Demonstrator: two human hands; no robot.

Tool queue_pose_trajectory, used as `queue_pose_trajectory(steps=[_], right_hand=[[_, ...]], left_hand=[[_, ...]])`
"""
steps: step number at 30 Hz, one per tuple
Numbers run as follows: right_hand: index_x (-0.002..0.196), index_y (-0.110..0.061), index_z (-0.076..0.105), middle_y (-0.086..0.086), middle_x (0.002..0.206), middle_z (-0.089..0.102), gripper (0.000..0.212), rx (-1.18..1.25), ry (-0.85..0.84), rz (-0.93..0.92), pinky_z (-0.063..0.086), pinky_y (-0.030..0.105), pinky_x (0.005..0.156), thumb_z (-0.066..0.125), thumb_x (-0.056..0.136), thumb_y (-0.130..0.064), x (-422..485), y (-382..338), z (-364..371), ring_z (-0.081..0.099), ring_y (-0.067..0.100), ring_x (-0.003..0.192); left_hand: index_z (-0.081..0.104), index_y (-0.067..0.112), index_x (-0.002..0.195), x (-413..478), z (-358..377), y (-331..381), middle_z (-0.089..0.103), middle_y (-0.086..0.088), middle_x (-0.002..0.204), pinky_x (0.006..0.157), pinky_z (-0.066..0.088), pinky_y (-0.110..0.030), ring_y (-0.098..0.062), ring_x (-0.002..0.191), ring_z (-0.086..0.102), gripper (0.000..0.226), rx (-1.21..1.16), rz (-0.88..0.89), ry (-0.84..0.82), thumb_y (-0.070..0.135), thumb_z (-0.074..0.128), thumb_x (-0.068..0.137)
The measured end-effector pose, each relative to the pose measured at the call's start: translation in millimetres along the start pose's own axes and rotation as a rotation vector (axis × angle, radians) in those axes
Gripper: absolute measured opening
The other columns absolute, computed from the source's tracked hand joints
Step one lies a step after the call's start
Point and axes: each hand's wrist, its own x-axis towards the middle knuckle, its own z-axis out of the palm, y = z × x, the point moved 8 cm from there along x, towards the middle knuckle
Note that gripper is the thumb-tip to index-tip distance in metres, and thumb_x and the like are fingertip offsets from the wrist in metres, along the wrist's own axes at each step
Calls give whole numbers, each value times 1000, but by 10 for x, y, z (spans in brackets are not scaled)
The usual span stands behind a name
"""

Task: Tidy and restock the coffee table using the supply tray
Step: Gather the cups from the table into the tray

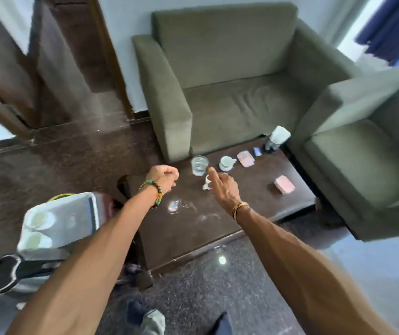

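Observation:
The dark coffee table [193,238] carries a clear glass [199,165], a white cup on a saucer [227,163], a pink sachet pack [245,158], a small blue packet [256,151] and a pink box [284,184]. My left hand [166,176] hovers over the table's left end with its fingers curled into a fist, and nothing shows in it. My right hand [224,187] is just in front of the glass, index finger stretched out, and seems to pinch a white crumpled scrap [206,184]. The silver supply tray [72,209] stands to the left.
Two white saucers [40,220] lie on the tray, and a steel kettle [5,276] sits in front of it. A white-topped bottle [276,139] stands at the table's far corner. Wet smears [174,205] mark the tabletop. Green armchairs [230,97] border the table at the back and right.

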Motion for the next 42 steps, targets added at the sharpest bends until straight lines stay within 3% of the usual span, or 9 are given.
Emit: queue_pose_trajectory(steps=[3, 6, 11, 19, 25, 29, 36, 40, 42], right_hand=[[75, -7, 63, 23, 94, 72, 61, 13, 64, 100, 49, 43, 85, 35, 104, -54, -152, 725, -613, 64, 45, 96], [79, 0, 65, 24, 90, 72, 67, 62, 138, 148, 51, 47, 87, 37, 103, -56, -232, 1172, -1213, 65, 44, 92], [88, 7, 63, 27, 93, 70, 63, 275, 312, 203, 52, 52, 91, 45, 100, -53, -249, 1679, -2051, 67, 43, 91], [95, -5, 69, 26, 101, 71, 45, 281, 293, 324, 50, 55, 93, 45, 101, -42, -207, 2334, -2247, 65, 46, 99], [120, 2, 63, 24, 113, 66, 61, 295, 189, 351, 46, 46, 97, 27, 106, -44, 170, 2416, -2329, 60, 40, 108], [78, -17, 68, 5, 80, 75, 44, 286, 243, 405, 53, 44, 91, 43, 97, -48, 550, 2298, -2510, 70, 34, 93], [84, -6, 67, 3, 73, 74, 58, 331, 216, 399, 57, 52, 86, 48, 91, -61, 1137, 2069, -2505, 72, 28, 76], [88, -7, 65, 18, 95, 72, 59, 209, 120, 364, 53, 57, 92, 43, 88, -61, 1523, 1868, -2368, 67, 41, 94], [105, -3, 67, 25, 106, 69, 66, 141, 17, 267, 50, 58, 94, 34, 88, -58, 1708, 1710, -2225, 64, 46, 101]], left_hand=[[65, 17, 97, -170, 936, 167, 68, -4, 85, 46, 48, -16, -6, 56, 60, 9, 33, 22, -111, 14, 64, 88], [63, 15, 96, -306, 1660, 434, 66, -5, 78, 45, 47, -18, -4, 47, 58, 9, 50, 45, -210, 11, 65, 88], [63, 21, 80, -435, 2557, 866, 69, -4, 81, 49, 48, -21, -11, 59, 61, 12, 91, 99, -322, 12, 67, 85], [62, 20, 83, -245, 3376, 862, 68, -6, 86, 52, 49, -22, -11, 63, 61, 10, 188, 42, -415, 11, 65, 86], [64, 15, 91, 107, 3687, 1032, 67, -8, 88, 56, 48, -23, -12, 63, 59, 8, 159, -3, -454, 9, 63, 87], [61, 19, 82, 420, 3671, 1216, 65, -7, 85, 55, 46, -22, -11, 61, 57, 11, 153, -22, -428, 8, 62, 87], [61, 21, 78, 855, 3454, 1412, 67, -6, 84, 53, 48, -21, -10, 60, 59, 14, 128, -53, -357, 10, 65, 85], [64, 18, 88, 1120, 3304, 1391, 66, -7, 85, 45, 46, -16, -9, 58, 58, 8, 106, -82, -304, 9, 63, 86], [64, 16, 92, 1247, 3209, 1309, 65, -6, 84, 44, 45, -15, -8, 58, 58, 9, 88, -110, -265, 9, 62, 87]])
